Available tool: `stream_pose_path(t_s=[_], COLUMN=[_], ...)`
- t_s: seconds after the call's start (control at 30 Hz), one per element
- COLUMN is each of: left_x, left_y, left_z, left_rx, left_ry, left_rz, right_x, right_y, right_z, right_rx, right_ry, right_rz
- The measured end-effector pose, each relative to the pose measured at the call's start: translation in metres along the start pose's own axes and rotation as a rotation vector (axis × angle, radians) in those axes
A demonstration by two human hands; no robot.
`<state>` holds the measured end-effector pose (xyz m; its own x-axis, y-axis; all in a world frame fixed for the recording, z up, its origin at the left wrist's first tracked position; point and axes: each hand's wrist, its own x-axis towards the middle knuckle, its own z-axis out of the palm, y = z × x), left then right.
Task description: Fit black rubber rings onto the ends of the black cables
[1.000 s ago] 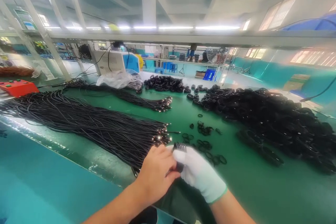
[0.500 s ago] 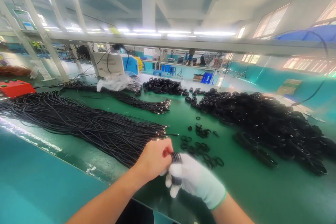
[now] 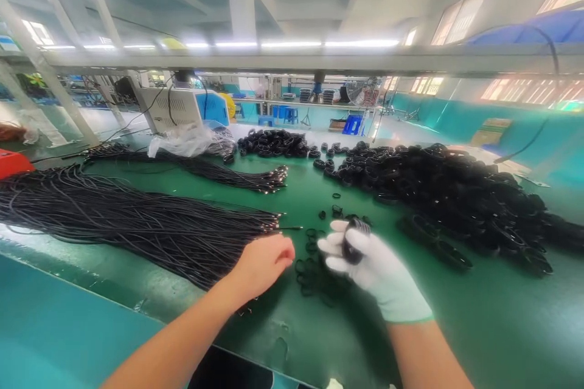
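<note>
**We are holding a ribbed bundle of black rings in our white-gloved right hand**

In the head view, we are keeping the right hand's fingers and thumb clamped around the ring bundle, above the glossy green tabletop. We are holding our bare left hand well apart from that bundle, its fingers curled together; we cannot tell whether anything is inside them. It is hovering by the metal-tipped ends of a wide spread of long black cables, which is lying across the left side.

Behind that spread, a thinner bunch of black cables is lying, with a crumpled clear plastic bag resting at its far side. A few loose small black rings are lying just beyond the right hand. A large heap of black coils is covering the right side, and a smaller black heap is sitting farther back. At the far left edge, a bright red box is showing partly.
</note>
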<state>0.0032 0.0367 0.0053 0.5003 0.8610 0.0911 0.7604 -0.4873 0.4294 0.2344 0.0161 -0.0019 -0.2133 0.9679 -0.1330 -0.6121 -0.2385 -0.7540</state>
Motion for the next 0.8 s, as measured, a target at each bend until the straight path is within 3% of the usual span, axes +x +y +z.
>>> stream_pose_path(t_s=[0.13, 0.27, 0.37, 0.47, 0.53, 0.67, 0.8], left_x=[0.012, 0.015, 0.011, 0.009, 0.009, 0.005, -0.013], left_y=[0.001, 0.005, 0.012, 0.019, 0.022, 0.022, 0.016], left_z=[0.026, 0.019, 0.008, 0.01, 0.018, 0.026, 0.008], left_rx=[0.083, 0.047, -0.307, -0.76, -0.826, -0.923, -1.333], left_ry=[-0.11, -0.094, -0.062, -0.041, -0.002, -0.004, -0.068], left_rz=[0.094, 0.075, -0.016, -0.117, -0.149, -0.195, -0.213], right_x=[-0.002, -0.001, 0.006, 0.012, 0.014, 0.01, 0.005], right_y=[0.005, 0.013, 0.023, 0.037, 0.044, 0.047, 0.037], right_z=[0.006, 0.018, 0.026, 0.036, 0.041, 0.044, 0.039], right_rx=[-0.042, -0.128, -0.23, -0.238, -0.201, -0.077, 0.033], right_ry=[-0.009, 0.01, 0.077, 0.125, 0.133, -0.009, -0.362], right_rz=[0.032, 0.015, -0.059, -0.092, -0.089, 0.029, 0.194])
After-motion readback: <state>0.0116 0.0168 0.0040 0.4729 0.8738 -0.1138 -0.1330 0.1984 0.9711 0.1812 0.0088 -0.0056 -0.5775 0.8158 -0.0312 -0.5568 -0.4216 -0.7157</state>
